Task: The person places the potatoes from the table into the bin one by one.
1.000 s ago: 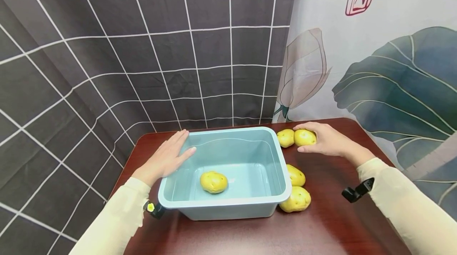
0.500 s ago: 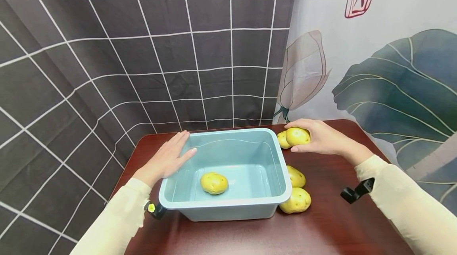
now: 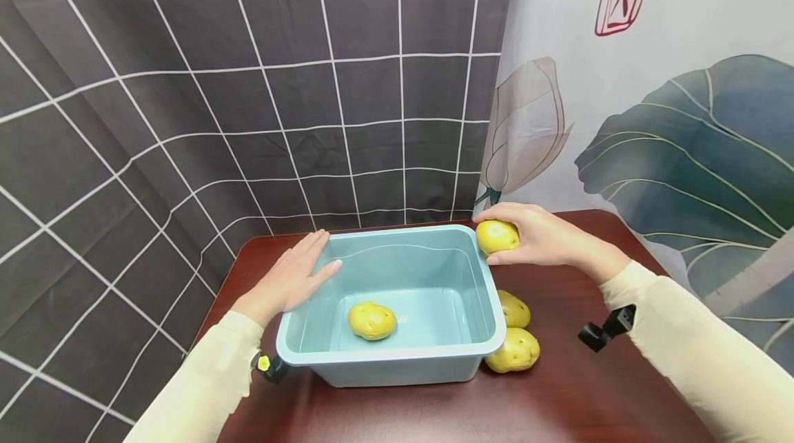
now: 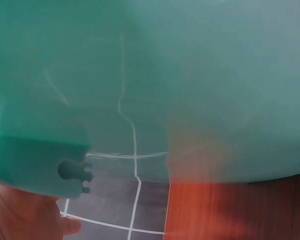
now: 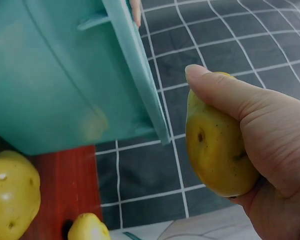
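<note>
My right hand (image 3: 546,235) grips a yellow potato (image 3: 497,238) between thumb and fingers, level with the far right corner of the light blue plastic bin (image 3: 397,353). In the right wrist view that potato (image 5: 215,145) is held up beside the bin's outer wall (image 5: 65,90). My left hand (image 3: 288,281) rests over the bin's left rim with its fingers straight. One potato (image 3: 371,320) lies on the bin floor. The left wrist view is mostly filled by the bin's outer wall (image 4: 140,90), with part of the left hand (image 4: 27,212) at the lower left.
Two more potatoes, one farther back (image 3: 515,309) and one nearer (image 3: 515,350), lie on the reddish-brown table (image 3: 577,353) against the bin's right side. A dark curtain with white grid lines (image 3: 366,91) hangs behind, meeting a white curtain (image 3: 558,2) with plant prints.
My right hand has moved left toward the bin with the potato, which now covers the back potato it was beside. My left hand and the bin stay in place.
</note>
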The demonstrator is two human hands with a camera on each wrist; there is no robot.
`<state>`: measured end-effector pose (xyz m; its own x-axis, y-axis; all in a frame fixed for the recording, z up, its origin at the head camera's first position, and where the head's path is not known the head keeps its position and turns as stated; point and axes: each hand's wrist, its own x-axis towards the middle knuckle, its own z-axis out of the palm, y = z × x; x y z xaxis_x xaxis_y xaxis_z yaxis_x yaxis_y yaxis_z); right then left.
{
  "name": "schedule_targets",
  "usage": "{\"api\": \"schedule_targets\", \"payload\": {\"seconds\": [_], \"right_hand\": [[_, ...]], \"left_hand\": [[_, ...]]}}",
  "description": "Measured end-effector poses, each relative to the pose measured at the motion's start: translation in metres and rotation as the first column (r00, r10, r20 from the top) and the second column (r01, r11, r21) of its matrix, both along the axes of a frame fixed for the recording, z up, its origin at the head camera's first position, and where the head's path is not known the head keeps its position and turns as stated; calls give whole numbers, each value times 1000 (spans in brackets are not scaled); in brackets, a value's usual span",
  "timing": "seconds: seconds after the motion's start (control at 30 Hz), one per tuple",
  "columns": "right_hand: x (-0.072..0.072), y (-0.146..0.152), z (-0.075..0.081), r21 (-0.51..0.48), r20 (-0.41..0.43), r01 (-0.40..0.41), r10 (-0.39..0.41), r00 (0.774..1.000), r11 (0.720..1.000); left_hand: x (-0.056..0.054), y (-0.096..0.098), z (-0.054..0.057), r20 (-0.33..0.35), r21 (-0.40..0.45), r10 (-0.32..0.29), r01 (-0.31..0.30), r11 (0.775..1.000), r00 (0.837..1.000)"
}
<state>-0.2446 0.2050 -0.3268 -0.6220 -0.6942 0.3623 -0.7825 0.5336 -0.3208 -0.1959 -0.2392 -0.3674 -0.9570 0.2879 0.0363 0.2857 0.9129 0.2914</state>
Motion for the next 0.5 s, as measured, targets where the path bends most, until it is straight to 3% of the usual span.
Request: {"api": "schedule_targets", "payload": {"seconds": [0.5], "right_hand": [[-6,-47,15,44,74,-142,139,988,989]], "left_hand": [[0,0,0,2,3,-4,4,1000,1000]]}}
